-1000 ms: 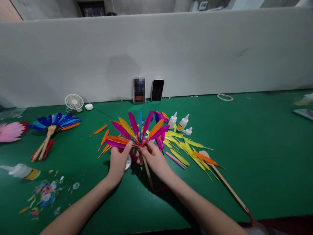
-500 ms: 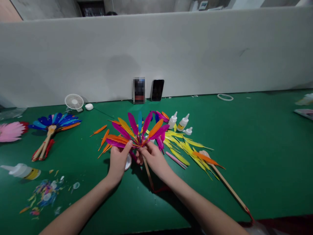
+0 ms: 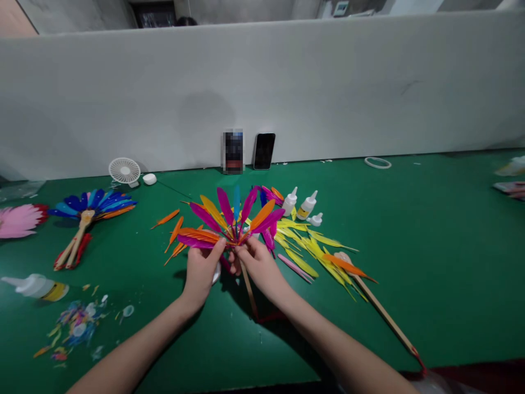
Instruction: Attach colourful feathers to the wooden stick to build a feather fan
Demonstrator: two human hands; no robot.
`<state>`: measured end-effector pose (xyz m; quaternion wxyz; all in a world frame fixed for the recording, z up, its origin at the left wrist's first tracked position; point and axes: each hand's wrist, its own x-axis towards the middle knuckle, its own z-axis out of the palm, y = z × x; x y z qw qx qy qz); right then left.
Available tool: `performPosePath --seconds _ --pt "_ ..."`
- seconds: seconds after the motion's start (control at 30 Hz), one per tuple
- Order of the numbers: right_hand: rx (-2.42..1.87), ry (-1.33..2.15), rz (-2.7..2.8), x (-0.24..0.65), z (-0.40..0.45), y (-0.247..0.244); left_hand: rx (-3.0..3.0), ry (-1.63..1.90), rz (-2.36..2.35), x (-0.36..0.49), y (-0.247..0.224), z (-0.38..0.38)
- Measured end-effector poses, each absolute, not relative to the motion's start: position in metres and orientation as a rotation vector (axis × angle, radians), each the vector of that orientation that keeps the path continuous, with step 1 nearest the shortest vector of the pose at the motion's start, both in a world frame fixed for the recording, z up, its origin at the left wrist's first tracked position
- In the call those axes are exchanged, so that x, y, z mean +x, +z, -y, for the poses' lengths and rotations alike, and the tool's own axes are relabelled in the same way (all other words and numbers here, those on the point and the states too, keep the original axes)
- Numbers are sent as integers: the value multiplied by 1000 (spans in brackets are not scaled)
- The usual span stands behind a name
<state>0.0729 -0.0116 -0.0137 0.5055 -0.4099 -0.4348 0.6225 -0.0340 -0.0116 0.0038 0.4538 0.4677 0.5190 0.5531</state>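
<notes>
A feather fan (image 3: 225, 206) with magenta, orange, yellow and blue feathers is spread out above the table, its thin wooden handle (image 3: 248, 290) slanting down toward me. My left hand (image 3: 200, 276) pinches the feather quills at the fan's left side, thumb on top. Closed around the base where the quills meet the handle is my right hand (image 3: 261, 267); its fingertips partly hide the join. A white round lid or dish (image 3: 216, 272) shows partly behind my left hand. Loose orange feathers (image 3: 174, 234) lie to the left, yellow feathers (image 3: 315, 249) to the right.
Two white glue bottles (image 3: 307, 206) stand behind the yellow feathers. A second wooden stick (image 3: 381, 306) lies at right with an orange feather across it. At left are a blue feather fan (image 3: 92, 205), another glue bottle (image 3: 39, 287) and scraps (image 3: 77, 323). Two phones (image 3: 264, 151) lean on the partition.
The fan and my left hand have shifted very slightly to the right. Both hands keep their grip, and the things on the table stay put.
</notes>
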Motion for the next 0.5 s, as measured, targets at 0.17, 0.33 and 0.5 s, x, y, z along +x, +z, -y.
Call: performPosePath --seconds 0.17,0.33,0.5 --pt "-995 1492 1059 72 12 -13 1166 1364 -1313 -34 5 12" --pt "-1004 1494 1045 72 12 -13 1154 1321 -1328 -35 4 12" --pt "-1013 1490 1036 72 12 -11 1166 1325 -1309 -34 3 12"
